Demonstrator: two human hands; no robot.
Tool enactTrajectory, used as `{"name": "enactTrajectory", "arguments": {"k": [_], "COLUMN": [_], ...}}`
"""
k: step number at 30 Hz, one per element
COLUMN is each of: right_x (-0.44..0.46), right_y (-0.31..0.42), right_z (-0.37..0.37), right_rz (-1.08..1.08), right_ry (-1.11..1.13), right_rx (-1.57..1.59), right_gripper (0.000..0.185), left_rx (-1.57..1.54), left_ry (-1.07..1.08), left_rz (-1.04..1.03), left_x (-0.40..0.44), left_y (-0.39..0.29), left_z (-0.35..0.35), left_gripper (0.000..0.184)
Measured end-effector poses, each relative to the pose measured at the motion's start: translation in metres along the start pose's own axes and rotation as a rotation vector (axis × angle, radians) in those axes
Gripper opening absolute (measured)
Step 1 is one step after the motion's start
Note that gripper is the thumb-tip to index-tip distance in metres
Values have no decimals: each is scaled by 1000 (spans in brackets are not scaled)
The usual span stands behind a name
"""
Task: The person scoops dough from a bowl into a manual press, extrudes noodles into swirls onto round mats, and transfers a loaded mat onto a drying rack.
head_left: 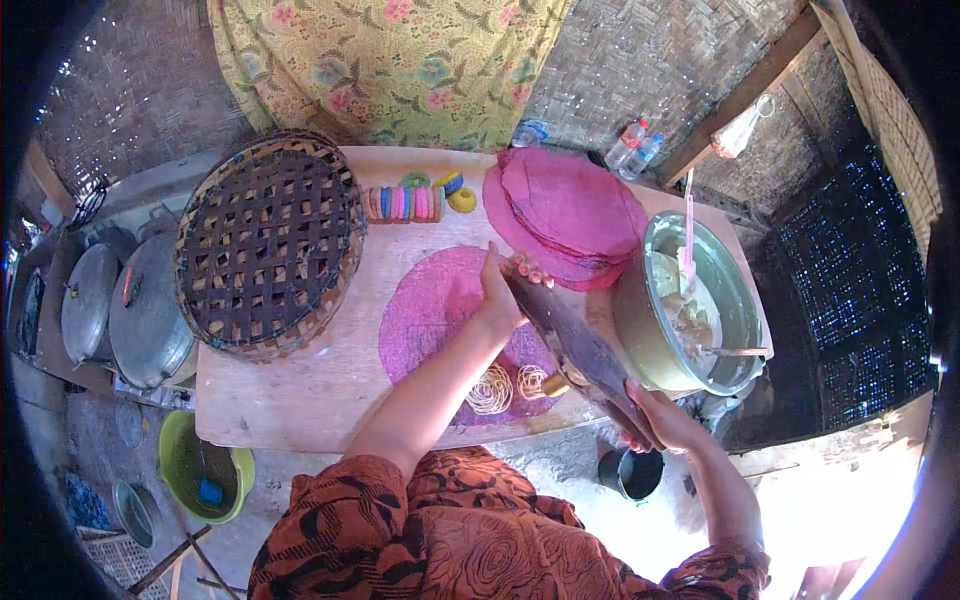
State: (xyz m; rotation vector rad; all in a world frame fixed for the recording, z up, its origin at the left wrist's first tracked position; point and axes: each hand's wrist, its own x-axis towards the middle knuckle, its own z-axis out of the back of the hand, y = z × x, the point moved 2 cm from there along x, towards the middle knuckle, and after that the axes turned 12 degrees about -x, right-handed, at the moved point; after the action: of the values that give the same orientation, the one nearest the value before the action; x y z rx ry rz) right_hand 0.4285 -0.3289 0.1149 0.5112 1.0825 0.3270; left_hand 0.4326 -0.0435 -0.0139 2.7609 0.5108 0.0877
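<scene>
A dark wooden dough press slants across the table's front, gripped at both ends. My left hand is closed around its upper end, and my right hand around its lower end. From its middle sticks out a short brass-coloured tube. Beneath lies a round pink mesh mat, partly covered by my left forearm. On it sits a coil of thin pale strands, with a smaller coil beside the tube's mouth. Whether a strand still joins coil and tube I cannot tell.
Right of the press stands a grey-green tub with pale dough, a pink-handled spatula and a stick. Behind lie stacked pink mats and colourful rings. A woven tray fills the left; lidded pots stand beyond.
</scene>
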Motion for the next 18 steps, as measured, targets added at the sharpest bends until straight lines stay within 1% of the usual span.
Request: {"name": "enactTrajectory", "arguments": {"k": [2,3,5,6,9,11,13,14,16,17,18], "right_x": [-4,0,13,14,14,10,0,4,20,29,41], "right_y": [1,-2,-6,-3,-2,-4,-2,-6,-19,-25,-28], "right_z": [9,8,8,3,-7,-6,-4,-2,3,2,-1], "right_rz": [10,6,61,81,99,91,-13,-17,22,19,40], "right_ry": [-82,-84,-170,-159,-102,-62,-91,-91,-147,-150,-177], "right_rx": [-78,-77,-111,-88,-43,-16,-39,-39,-119,-121,-115], "right_gripper": [66,66,64,62,61,60,59,59,58,58,57], "left_rx": [50,48,117,102,180,170,69,66,48,44,58], "left_ry": [-111,-112,-73,-54,-94,-115,-255,-257,-181,-181,-132], "left_rz": [-108,-105,-114,-75,-91,-83,-108,-107,-92,-90,-69], "left_x": [0,1,10,11,-2,-12,-17,-15,-2,3,8], "left_y": [12,13,9,5,-4,-1,8,10,10,8,3], "left_z": [4,1,-12,-18,-26,-22,-11,-4,16,24,26], "left_gripper": [57,57,51,51,51,50,51,51,51,51,50]}}
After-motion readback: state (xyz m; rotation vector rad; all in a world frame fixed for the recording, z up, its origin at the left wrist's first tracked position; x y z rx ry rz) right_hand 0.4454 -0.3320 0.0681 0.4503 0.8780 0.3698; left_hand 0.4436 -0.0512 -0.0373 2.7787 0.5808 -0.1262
